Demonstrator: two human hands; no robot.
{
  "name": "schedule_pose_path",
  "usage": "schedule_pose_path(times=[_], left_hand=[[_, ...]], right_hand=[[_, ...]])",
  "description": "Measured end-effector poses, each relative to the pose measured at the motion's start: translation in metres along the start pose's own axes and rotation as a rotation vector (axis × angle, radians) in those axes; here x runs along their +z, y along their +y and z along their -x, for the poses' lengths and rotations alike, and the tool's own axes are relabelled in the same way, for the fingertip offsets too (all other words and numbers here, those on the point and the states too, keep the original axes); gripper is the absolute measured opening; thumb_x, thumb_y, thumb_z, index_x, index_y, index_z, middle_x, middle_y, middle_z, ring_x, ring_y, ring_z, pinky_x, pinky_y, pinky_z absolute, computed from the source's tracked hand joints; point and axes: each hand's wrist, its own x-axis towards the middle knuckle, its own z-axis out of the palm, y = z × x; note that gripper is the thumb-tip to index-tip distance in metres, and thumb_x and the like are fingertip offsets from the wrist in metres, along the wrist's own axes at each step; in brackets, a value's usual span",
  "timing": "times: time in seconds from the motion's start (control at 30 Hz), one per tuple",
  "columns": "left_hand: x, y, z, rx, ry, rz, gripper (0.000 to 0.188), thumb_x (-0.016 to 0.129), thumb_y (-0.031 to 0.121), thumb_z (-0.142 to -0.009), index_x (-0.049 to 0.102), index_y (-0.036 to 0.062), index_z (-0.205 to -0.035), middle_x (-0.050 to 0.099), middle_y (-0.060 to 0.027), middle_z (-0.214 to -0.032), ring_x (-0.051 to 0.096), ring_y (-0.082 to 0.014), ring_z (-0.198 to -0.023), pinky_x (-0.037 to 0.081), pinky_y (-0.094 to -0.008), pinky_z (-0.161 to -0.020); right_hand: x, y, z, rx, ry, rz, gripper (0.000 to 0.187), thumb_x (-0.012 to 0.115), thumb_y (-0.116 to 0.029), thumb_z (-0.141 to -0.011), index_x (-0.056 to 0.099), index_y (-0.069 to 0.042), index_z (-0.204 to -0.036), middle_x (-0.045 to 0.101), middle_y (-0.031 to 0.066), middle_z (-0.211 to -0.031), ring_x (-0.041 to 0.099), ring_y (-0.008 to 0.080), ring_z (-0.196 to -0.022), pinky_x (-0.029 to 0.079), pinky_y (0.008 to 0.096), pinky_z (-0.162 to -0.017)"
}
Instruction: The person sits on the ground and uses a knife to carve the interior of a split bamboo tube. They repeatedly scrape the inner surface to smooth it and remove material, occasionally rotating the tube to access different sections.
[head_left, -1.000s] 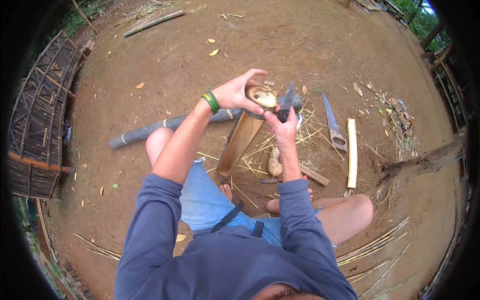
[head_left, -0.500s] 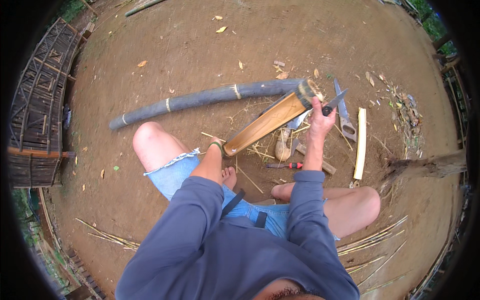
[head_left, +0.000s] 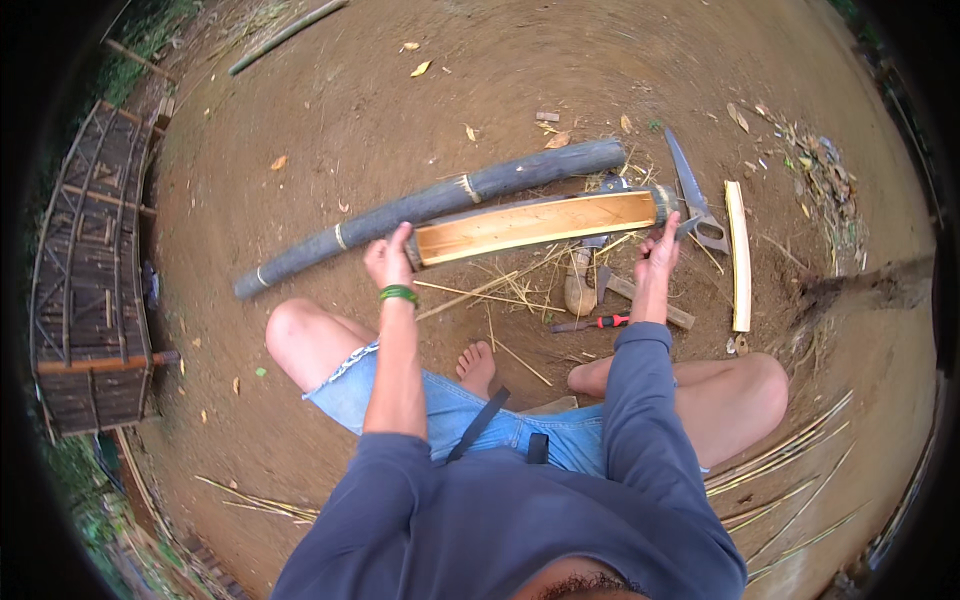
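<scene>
A bamboo section (head_left: 540, 222) with one side cut away, showing its tan hollow, is held up almost level in front of me. At its left end my left hand (head_left: 388, 258) is closed around the rim. My right hand (head_left: 657, 250) grips the right end, beside the dark node. From that same hand sticks out a knife (head_left: 688, 226), its blade pointing right; the handle is mostly hidden by the fingers and bamboo. Just behind lies a long dark bamboo pole (head_left: 400, 216) on the ground.
Near my right hand lie a handsaw (head_left: 692, 190), a pale split bamboo strip (head_left: 738, 258), a wooden-handled blade (head_left: 580, 285), a hammer (head_left: 650, 302) and a red-and-black handled tool (head_left: 600, 322). Thin strips (head_left: 480, 290) litter the soil. A bamboo structure (head_left: 95, 270) stands left.
The bamboo section has swung from a steep slant to nearly level. My left hand has moved forward and left with its lower end; the right end has come slightly down and to the right.
</scene>
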Motion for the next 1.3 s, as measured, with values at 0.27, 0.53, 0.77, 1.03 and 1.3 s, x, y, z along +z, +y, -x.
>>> schedule_pose_path(times=[0.27,0.53,0.77,1.03,1.3], left_hand=[[-0.086,0.195,0.091,0.499,-0.155,0.089,0.023,0.076,0.009,-0.091,0.06,0.0035,-0.075,0.07,-0.0071,-0.104,0.06,-0.0097,-0.084,0.05,-0.0246,-0.08],[-0.043,0.167,0.119,0.703,-0.181,-0.316,0.034,0.059,0.034,-0.104,0.059,0.0019,-0.094,0.06,-0.0144,-0.125,0.054,-0.0216,-0.114,0.039,-0.0352,-0.104],[-0.036,0.226,0.139,0.446,-0.7,0.215,0.057,0.031,0.05,-0.11,0.053,0.0033,-0.136,0.051,-0.0201,-0.147,0.046,-0.0332,-0.137,0.028,-0.0507,-0.119],[-0.209,0.068,0.018,0.032,-0.126,0.148,0.042,0.048,0.04,-0.107,0.061,0.0025,-0.123,0.064,-0.015,-0.127,0.059,-0.023,-0.123,0.044,-0.0452,-0.11],[-0.163,-0.145,0.107,-0.87,-0.152,0.242,0.05,0.044,0.043,-0.107,0.05,0.0028,-0.136,0.057,-0.02,-0.137,0.055,-0.0325,-0.128,0.044,-0.0497,-0.112]], right_hand=[[0.036,0.089,0.056,0.344,-0.234,0.34,0.063,0.071,-0.055,-0.093,0.053,-0.007,-0.13,0.069,0.0182,-0.103,0.042,0.0027,-0.049,0.035,0.0189,-0.04],[0.095,0.061,0.183,-0.034,-0.733,0.409,0.049,0.087,-0.036,-0.081,0.067,-0.005,-0.113,0.065,-0.0007,-0.087,0.062,0.0146,-0.074,0.053,0.0348,-0.069],[0.179,-0.027,0.234,-0.621,-1.207,0.697,0.085,0.098,-0.03,-0.058,0.06,0.0,-0.128,0.072,0.0097,-0.116,0.071,0.0285,-0.085,0.055,0.0384,-0.075],[0.18,-0.054,0.183,-0.56,-1.065,0.447,0.065,0.102,-0.024,-0.058,0.057,-0.007,-0.102,0.072,0.0054,-0.107,0.067,0.0127,-0.097,0.055,0.0303,-0.089],[0.168,-0.055,0.157,-0.494,-0.955,0.486,0.064,0.102,-0.024,-0.062,0.057,-0.007,-0.105,0.067,0.0002,-0.098,0.064,0.0093,-0.094,0.053,0.0273,-0.087]])
